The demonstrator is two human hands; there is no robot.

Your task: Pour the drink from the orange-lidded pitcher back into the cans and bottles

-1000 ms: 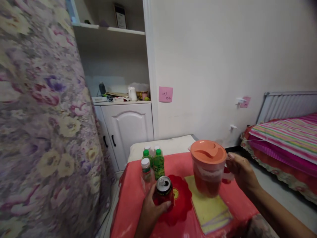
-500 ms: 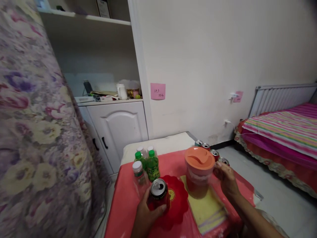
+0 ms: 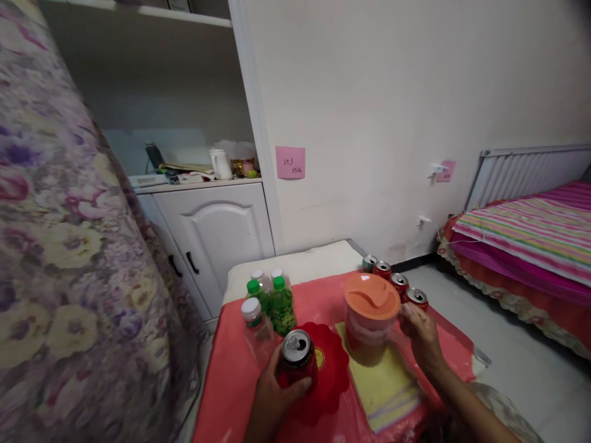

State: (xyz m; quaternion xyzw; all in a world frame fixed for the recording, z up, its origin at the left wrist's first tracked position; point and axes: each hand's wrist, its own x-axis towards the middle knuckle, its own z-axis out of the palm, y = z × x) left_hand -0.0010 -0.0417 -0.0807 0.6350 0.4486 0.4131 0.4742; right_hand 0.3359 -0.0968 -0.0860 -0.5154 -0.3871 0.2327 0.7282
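My left hand [image 3: 272, 400] is wrapped round an opened red drink can [image 3: 298, 362] that stands on a red flower-shaped mat [image 3: 333, 369]. My right hand [image 3: 419, 335] grips the handle of a clear jug with an orange lid [image 3: 370, 311] holding reddish liquid. The jug rests on a yellow cloth [image 3: 388, 387] on the red-covered table [image 3: 231, 394].
Several green and clear bottles [image 3: 270, 304] stand behind the can. A row of cans [image 3: 398, 284] lines the table's far right edge. A flowered curtain [image 3: 60, 246] hangs at left, a white cabinet [image 3: 217, 234] behind, and a striped bed [image 3: 530, 237] at right.
The jug has come down from a raised position onto the yellow cloth, my right hand still at its handle. The view has dropped, bringing the row of cans into sight. The left hand keeps the can.
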